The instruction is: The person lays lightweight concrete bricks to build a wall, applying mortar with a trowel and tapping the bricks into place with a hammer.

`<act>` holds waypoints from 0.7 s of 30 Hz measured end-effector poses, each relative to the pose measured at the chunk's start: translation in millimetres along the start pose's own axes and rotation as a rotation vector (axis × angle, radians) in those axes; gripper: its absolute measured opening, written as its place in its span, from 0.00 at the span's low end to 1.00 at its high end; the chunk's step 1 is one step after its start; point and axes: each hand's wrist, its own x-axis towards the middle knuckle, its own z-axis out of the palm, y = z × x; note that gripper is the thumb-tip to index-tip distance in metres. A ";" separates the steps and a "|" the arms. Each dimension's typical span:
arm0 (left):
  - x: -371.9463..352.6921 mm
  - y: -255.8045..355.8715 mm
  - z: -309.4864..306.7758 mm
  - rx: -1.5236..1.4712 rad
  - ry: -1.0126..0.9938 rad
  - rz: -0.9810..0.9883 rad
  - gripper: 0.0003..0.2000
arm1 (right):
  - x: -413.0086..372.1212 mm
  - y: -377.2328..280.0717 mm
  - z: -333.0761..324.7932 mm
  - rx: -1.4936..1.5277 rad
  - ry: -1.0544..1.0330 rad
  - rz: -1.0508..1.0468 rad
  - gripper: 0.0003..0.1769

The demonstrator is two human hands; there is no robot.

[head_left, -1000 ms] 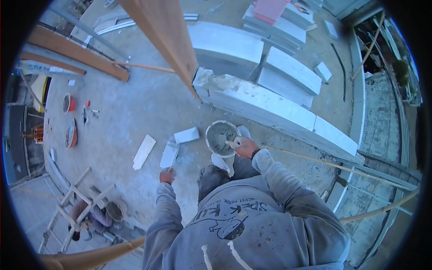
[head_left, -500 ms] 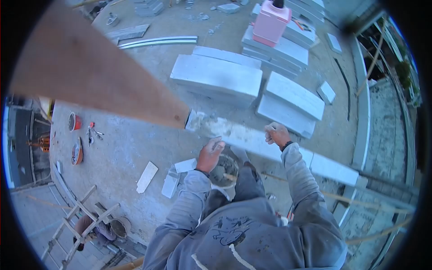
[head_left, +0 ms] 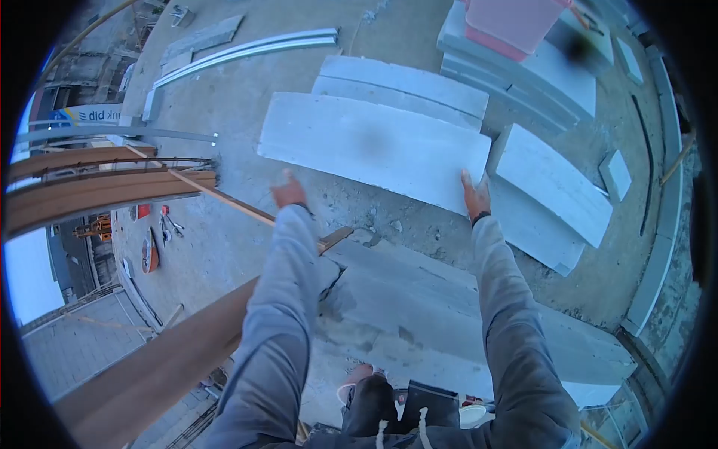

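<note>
A long white building block (head_left: pixel 374 146) lies across the floor in front of me, with another pale block (head_left: pixel 404 84) just behind it. My right hand (head_left: pixel 477 196) is at the near right corner of the front block, thumb and fingers apart; it appears to touch that end. Short of the block's near left edge, my left hand (head_left: pixel 288 191) is stretched forward with thumb and fingers spread, slightly blurred and holding nothing. Below both arms runs a low block wall (head_left: pixel 419 299), its top smeared with grey mortar.
More blocks (head_left: pixel 553 183) lie to the right. A pink container (head_left: pixel 512 26) stands on a block stack (head_left: pixel 523 75). Wooden beams (head_left: pixel 112 198) and a thick slanting timber (head_left: pixel 164 359) are at left. Metal strips (head_left: pixel 254 54) lie at the back.
My view has moved forward over the wall. Both hands have reached out from near my body toward the long white block. The timber has shifted to the lower left of the view.
</note>
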 end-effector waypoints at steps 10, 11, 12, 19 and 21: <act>209.4 -32.7 33.2 -0.087 0.033 0.306 0.43 | 7.1 25.5 1.4 0.616 -0.222 0.229 0.44; 215.1 -29.2 37.6 -0.125 -0.115 0.324 0.42 | 7.2 25.8 1.4 0.625 -0.236 0.230 0.44; 223.1 -31.1 45.7 -0.131 -0.146 0.326 0.42 | 7.4 25.2 0.6 0.612 -0.207 0.234 0.44; 216.7 -36.6 49.4 -0.308 -0.227 0.242 0.34 | 4.7 12.9 -0.7 0.635 -0.194 0.208 0.44; 218.1 -39.0 41.0 -0.360 -0.336 0.161 0.32 | 2.3 5.9 -2.4 0.709 -0.187 0.296 0.43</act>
